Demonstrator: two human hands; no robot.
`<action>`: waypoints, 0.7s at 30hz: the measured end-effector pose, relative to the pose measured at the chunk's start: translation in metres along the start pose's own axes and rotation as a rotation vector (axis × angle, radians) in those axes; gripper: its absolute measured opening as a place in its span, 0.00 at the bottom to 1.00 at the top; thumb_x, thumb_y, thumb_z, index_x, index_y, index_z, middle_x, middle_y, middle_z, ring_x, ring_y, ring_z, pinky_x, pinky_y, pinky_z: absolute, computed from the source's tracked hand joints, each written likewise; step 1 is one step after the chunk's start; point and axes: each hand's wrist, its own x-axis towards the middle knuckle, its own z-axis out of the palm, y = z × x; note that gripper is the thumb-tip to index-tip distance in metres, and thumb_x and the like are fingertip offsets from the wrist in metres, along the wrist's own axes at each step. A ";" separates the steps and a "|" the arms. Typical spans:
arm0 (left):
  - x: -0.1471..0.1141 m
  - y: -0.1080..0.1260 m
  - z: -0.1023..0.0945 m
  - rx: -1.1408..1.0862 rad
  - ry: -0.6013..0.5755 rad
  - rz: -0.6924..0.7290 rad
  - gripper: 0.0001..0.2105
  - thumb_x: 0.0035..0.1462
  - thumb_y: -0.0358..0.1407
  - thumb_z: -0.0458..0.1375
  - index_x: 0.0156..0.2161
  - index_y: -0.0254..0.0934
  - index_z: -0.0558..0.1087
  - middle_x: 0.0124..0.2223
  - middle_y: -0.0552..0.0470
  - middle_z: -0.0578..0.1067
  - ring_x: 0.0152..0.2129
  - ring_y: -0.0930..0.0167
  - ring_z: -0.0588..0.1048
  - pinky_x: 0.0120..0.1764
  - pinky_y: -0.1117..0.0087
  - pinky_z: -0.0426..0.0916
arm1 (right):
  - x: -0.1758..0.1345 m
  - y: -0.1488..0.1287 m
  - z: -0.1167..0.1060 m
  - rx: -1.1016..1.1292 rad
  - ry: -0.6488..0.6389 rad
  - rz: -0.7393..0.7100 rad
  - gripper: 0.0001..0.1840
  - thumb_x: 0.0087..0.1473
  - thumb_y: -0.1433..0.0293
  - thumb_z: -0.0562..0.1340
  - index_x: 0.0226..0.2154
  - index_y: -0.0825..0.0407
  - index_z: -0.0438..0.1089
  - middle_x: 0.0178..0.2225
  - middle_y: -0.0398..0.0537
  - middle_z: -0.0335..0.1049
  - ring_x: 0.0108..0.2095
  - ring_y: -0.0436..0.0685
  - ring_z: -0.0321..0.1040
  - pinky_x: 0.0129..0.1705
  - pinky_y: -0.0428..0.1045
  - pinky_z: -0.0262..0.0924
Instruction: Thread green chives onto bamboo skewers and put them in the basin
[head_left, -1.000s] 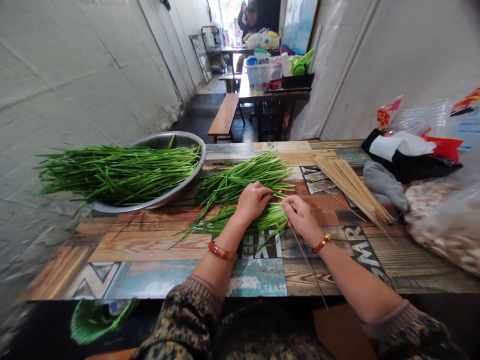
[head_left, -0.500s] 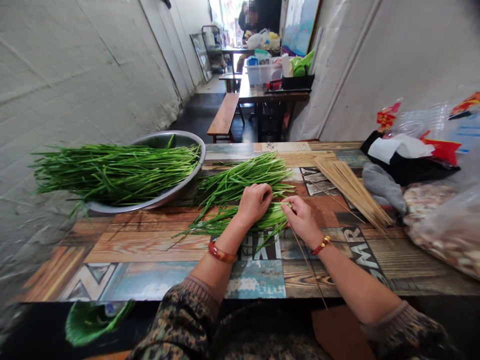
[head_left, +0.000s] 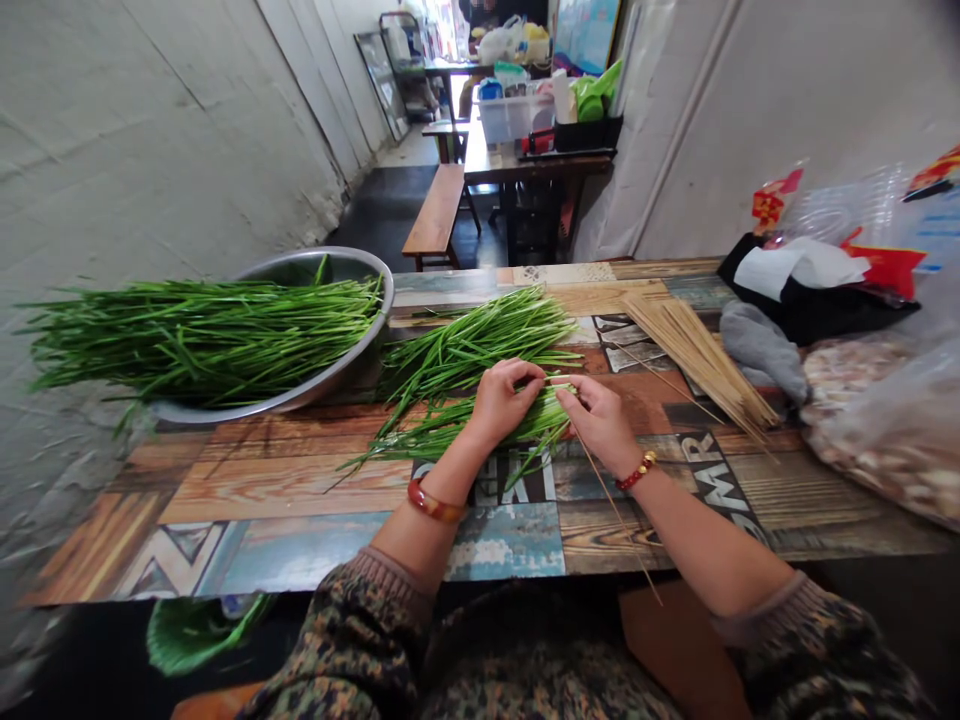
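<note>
My left hand (head_left: pixel 504 402) is closed, its thumb and fingertips pinching garlic chives near their pale cut ends. Close against it, my right hand (head_left: pixel 602 418) grips chive ends together with a thin bamboo skewer (head_left: pixel 616 512), its fingertips meeting those of the left hand. The skewer slants down past the table's front edge; its upper end is hidden among stems and fingers. Under both hands lies a small bunch of chives (head_left: pixel 551 425), leaves pointing left. A larger loose pile of chives (head_left: pixel 487 345) rests just beyond.
At left a metal bowl (head_left: pixel 387 305) holds many chives (head_left: pixel 210 340) overhanging its rim. A fan of bamboo skewers (head_left: pixel 701 370) lies right, beside a grey cloth-like bundle (head_left: pixel 761 355) and a clear bag of pale pieces (head_left: pixel 870 430). Behind stand a bench (head_left: pixel 436 210) and another table (head_left: pixel 510 168).
The view has shifted slightly, so the table sits higher in the picture. My right fingers have come up to meet my left fingertips at the chive ends.
</note>
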 end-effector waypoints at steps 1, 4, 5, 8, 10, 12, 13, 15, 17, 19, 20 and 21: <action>0.000 0.000 0.000 -0.004 0.002 -0.003 0.04 0.54 0.29 0.58 0.30 0.37 0.75 0.30 0.52 0.77 0.30 0.71 0.73 0.38 0.70 0.66 | 0.000 0.000 0.000 0.000 0.002 0.001 0.17 0.56 0.59 0.58 0.42 0.53 0.71 0.30 0.47 0.72 0.24 0.50 0.65 0.22 0.44 0.60; 0.000 0.000 0.000 -0.013 0.011 -0.015 0.04 0.53 0.29 0.59 0.31 0.36 0.76 0.30 0.52 0.77 0.30 0.71 0.73 0.37 0.70 0.66 | -0.001 0.000 0.000 -0.008 0.017 0.002 0.17 0.56 0.59 0.59 0.41 0.53 0.72 0.28 0.45 0.71 0.22 0.50 0.65 0.21 0.45 0.60; -0.001 0.000 0.000 -0.017 0.014 -0.018 0.04 0.53 0.29 0.59 0.31 0.36 0.76 0.30 0.52 0.77 0.30 0.71 0.73 0.37 0.70 0.66 | -0.001 0.000 0.000 -0.011 0.022 0.003 0.17 0.56 0.59 0.59 0.41 0.52 0.72 0.28 0.45 0.71 0.21 0.49 0.64 0.21 0.45 0.60; -0.001 0.001 0.000 -0.031 0.009 -0.027 0.05 0.54 0.29 0.59 0.33 0.37 0.77 0.31 0.52 0.78 0.30 0.71 0.74 0.36 0.70 0.66 | -0.001 0.000 0.000 -0.006 0.028 -0.002 0.16 0.56 0.59 0.58 0.41 0.52 0.72 0.27 0.44 0.71 0.19 0.49 0.63 0.19 0.45 0.58; -0.001 0.001 0.000 -0.039 0.003 -0.031 0.05 0.54 0.29 0.59 0.32 0.37 0.78 0.31 0.52 0.78 0.30 0.72 0.74 0.36 0.71 0.67 | -0.001 -0.001 0.000 -0.001 0.028 -0.009 0.16 0.56 0.59 0.58 0.41 0.52 0.72 0.28 0.45 0.71 0.20 0.49 0.63 0.19 0.45 0.58; -0.001 0.001 0.000 -0.044 -0.003 -0.033 0.05 0.54 0.29 0.59 0.31 0.37 0.78 0.30 0.52 0.78 0.30 0.72 0.74 0.36 0.71 0.67 | -0.001 -0.001 0.000 -0.002 0.028 -0.013 0.16 0.56 0.59 0.58 0.41 0.52 0.72 0.29 0.46 0.72 0.20 0.49 0.63 0.19 0.45 0.58; -0.001 0.001 0.000 -0.046 -0.006 -0.033 0.05 0.54 0.29 0.59 0.31 0.37 0.78 0.30 0.52 0.78 0.30 0.72 0.74 0.36 0.71 0.67 | -0.001 -0.001 0.000 -0.004 0.029 -0.014 0.16 0.56 0.58 0.58 0.41 0.52 0.72 0.29 0.46 0.72 0.20 0.49 0.63 0.19 0.45 0.58; -0.001 0.001 -0.001 -0.046 -0.015 -0.032 0.05 0.54 0.29 0.59 0.31 0.37 0.78 0.30 0.52 0.78 0.30 0.72 0.74 0.36 0.71 0.67 | -0.001 -0.001 0.000 -0.011 0.029 -0.014 0.16 0.56 0.58 0.58 0.41 0.52 0.72 0.28 0.45 0.71 0.20 0.50 0.63 0.19 0.45 0.58; -0.001 0.001 -0.001 -0.045 -0.020 -0.029 0.05 0.54 0.29 0.59 0.31 0.37 0.78 0.30 0.52 0.78 0.30 0.72 0.74 0.36 0.71 0.67 | -0.001 -0.001 0.000 -0.021 0.029 -0.019 0.17 0.56 0.58 0.58 0.41 0.52 0.72 0.27 0.45 0.71 0.21 0.50 0.63 0.20 0.45 0.58; -0.001 0.001 -0.001 -0.046 -0.024 -0.023 0.05 0.54 0.28 0.59 0.31 0.37 0.78 0.30 0.52 0.78 0.30 0.72 0.74 0.36 0.71 0.66 | -0.001 0.000 0.000 -0.035 0.032 -0.026 0.17 0.56 0.58 0.58 0.41 0.52 0.72 0.27 0.45 0.71 0.21 0.49 0.63 0.21 0.45 0.59; -0.001 0.001 -0.001 -0.049 -0.025 -0.022 0.05 0.54 0.28 0.59 0.31 0.37 0.78 0.30 0.52 0.78 0.30 0.72 0.74 0.36 0.71 0.66 | -0.001 0.000 0.000 -0.042 0.033 -0.029 0.17 0.56 0.58 0.58 0.41 0.52 0.72 0.27 0.45 0.71 0.21 0.49 0.62 0.21 0.45 0.59; -0.001 0.001 -0.001 -0.054 -0.025 -0.021 0.05 0.54 0.28 0.59 0.31 0.37 0.78 0.30 0.51 0.78 0.30 0.72 0.74 0.36 0.71 0.66 | -0.001 0.001 -0.001 -0.048 0.034 -0.031 0.16 0.56 0.59 0.58 0.41 0.52 0.72 0.27 0.45 0.70 0.21 0.49 0.62 0.21 0.45 0.58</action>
